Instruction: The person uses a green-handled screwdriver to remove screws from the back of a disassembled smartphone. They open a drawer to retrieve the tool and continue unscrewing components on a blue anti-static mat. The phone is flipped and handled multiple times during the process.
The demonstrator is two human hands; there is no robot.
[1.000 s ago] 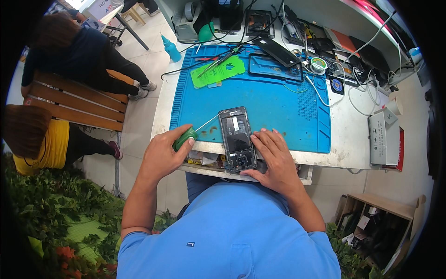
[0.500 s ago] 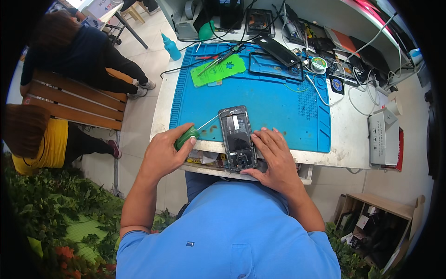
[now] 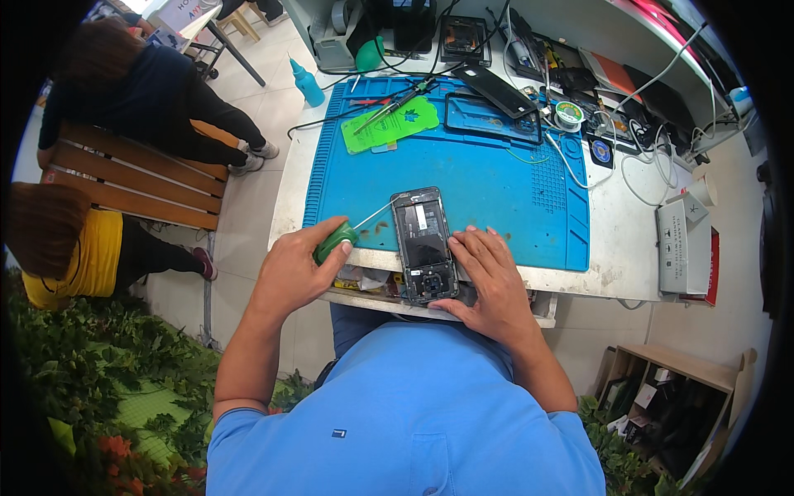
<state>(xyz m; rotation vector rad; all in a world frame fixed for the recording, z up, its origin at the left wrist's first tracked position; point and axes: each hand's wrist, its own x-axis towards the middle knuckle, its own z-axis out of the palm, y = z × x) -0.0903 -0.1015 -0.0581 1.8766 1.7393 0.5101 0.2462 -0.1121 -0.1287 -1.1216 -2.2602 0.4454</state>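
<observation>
Black and opened up, the phone (image 3: 424, 243) lies with its back cover off, so its inner parts and a round camera hole near the bottom show. It sits at the centre of the frame, on the near edge of the blue mat (image 3: 496, 182), with its lower end sticking out over the table edge.

The left hand (image 3: 295, 269) is curled tight around the green handle of a screwdriver (image 3: 350, 231). Its thin metal tip points at the upper left corner of the phone. The right hand (image 3: 488, 281) lies flat with fingers spread, pressing on the right side of the phone and holding it down.

Since the frames before, nothing has moved much. Both hands, the phone and the screwdriver stay in the same spots.

The mat covers a white table (image 3: 628, 248). At the top of the frame lie a green card (image 3: 389, 126), a black frame (image 3: 492, 116), tools and lots of wires. A white box (image 3: 682, 244) sits at the right. At the left, 2 people sit by a wooden bench (image 3: 132, 178) on a pale tile floor. Green plants (image 3: 91, 372) fill the lower left.
</observation>
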